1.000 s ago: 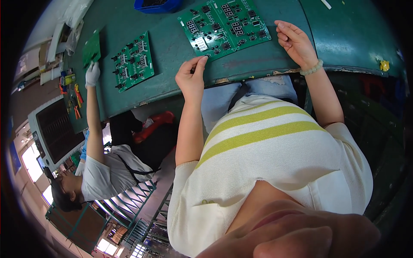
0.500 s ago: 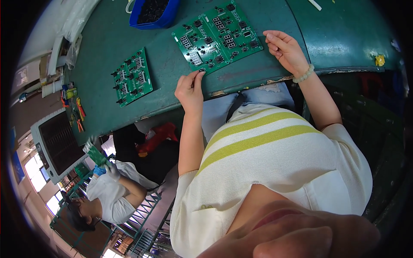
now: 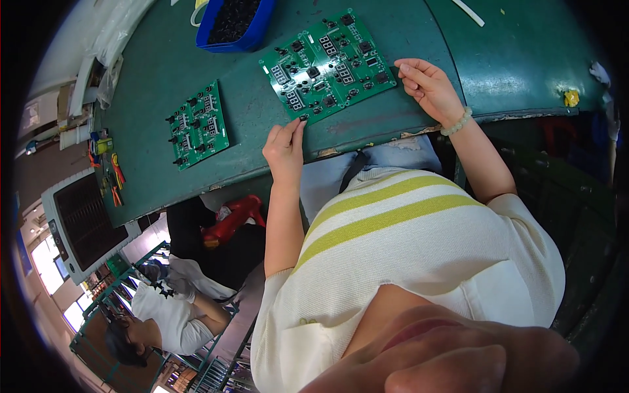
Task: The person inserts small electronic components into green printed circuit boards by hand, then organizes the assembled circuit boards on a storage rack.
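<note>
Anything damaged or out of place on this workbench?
Yes, the green bench looks damaged: its front edge by the person's lap shows ragged pale patches, as if the covering had chipped away.

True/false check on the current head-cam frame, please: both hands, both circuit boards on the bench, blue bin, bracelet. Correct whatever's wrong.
1. The left hand is at the near corner of the larger circuit board. True.
2. The blue bin holds small dark parts. True.
3. The smaller circuit board lies right of the larger one. False: it lies to the left.
4. The beaded bracelet is on the right wrist. True.
5. The right hand is inside the blue bin. False: it is beside the larger board's right edge.
</note>
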Demonstrator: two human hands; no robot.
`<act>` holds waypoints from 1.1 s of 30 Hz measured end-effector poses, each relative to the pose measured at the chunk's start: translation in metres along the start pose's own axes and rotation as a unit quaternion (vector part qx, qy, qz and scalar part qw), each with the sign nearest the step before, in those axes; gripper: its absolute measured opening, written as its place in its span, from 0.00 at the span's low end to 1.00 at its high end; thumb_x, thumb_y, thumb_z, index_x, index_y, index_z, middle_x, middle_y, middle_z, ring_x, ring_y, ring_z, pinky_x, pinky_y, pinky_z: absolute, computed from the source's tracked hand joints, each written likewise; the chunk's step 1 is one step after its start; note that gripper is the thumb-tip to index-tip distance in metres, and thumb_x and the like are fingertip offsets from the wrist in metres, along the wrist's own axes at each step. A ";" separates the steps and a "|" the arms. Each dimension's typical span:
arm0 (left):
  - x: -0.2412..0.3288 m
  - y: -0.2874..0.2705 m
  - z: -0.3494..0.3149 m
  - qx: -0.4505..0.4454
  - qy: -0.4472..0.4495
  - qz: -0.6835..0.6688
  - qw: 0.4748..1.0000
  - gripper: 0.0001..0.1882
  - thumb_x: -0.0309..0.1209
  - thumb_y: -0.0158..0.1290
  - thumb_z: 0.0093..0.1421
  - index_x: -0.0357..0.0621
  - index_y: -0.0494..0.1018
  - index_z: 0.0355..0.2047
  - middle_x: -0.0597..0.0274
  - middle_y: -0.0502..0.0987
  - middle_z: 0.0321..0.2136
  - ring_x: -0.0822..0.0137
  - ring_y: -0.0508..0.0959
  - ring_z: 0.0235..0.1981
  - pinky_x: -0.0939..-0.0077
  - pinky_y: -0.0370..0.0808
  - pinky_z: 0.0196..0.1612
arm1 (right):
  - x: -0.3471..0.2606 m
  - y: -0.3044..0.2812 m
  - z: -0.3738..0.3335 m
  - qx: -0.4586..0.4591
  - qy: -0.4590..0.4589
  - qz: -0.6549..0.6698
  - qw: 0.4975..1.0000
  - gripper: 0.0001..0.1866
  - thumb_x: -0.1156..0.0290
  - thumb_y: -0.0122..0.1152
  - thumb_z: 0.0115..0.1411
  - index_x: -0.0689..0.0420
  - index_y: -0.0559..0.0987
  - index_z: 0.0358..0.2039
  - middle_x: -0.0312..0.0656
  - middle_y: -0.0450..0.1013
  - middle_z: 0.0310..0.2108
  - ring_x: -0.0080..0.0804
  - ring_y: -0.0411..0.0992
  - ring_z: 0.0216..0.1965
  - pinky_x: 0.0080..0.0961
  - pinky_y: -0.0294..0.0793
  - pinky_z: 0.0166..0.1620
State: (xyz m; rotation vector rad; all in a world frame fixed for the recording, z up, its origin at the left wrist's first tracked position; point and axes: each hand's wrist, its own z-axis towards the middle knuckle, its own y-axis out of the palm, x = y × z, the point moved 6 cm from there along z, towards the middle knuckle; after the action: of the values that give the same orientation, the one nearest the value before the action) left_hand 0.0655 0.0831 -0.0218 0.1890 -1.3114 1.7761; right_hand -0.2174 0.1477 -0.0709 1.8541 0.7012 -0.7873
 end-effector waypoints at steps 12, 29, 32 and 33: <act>-0.041 -0.006 -0.006 0.046 -0.163 -0.149 0.974 0.09 0.29 0.58 0.52 0.36 0.76 0.29 0.64 0.69 0.16 0.75 0.66 0.16 0.80 0.62 0.17 | -0.003 -0.004 0.000 -0.053 0.010 0.123 0.991 0.08 0.74 0.48 0.59 0.62 0.73 0.35 0.38 0.68 0.28 0.18 0.59 0.22 0.13 0.54 0.22; -0.153 -0.137 0.021 -0.009 -0.322 0.272 0.907 0.29 0.50 0.52 0.53 0.44 0.69 0.49 0.45 0.76 0.33 0.51 0.76 0.38 0.65 0.70 0.41 | 0.016 0.141 -0.016 -0.157 -0.425 -0.723 0.522 0.30 0.55 0.63 0.44 0.61 0.71 0.45 0.39 0.63 0.27 0.30 0.67 0.28 0.24 0.69 0.30; -0.161 -0.132 0.020 0.000 -0.287 0.182 0.940 0.28 0.50 0.52 0.53 0.42 0.71 0.46 0.45 0.76 0.34 0.53 0.76 0.38 0.66 0.70 0.41 | 0.018 0.133 -0.006 -0.130 -0.410 -0.739 0.519 0.29 0.54 0.62 0.45 0.60 0.72 0.44 0.39 0.64 0.28 0.31 0.68 0.29 0.24 0.69 0.30; -0.159 -0.131 0.017 0.010 -0.300 0.166 0.939 0.27 0.50 0.53 0.53 0.42 0.73 0.45 0.45 0.76 0.34 0.54 0.77 0.37 0.70 0.70 0.41 | 0.016 0.131 -0.002 -0.121 -0.393 -0.747 0.523 0.29 0.53 0.61 0.46 0.60 0.72 0.43 0.40 0.65 0.28 0.33 0.69 0.29 0.25 0.70 0.30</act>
State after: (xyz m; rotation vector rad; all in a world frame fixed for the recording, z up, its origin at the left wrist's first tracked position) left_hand 0.2476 -0.0146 -0.0169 0.5866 -1.8380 2.1102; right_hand -0.1086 0.1033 -0.0103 -0.0057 1.5744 -2.1989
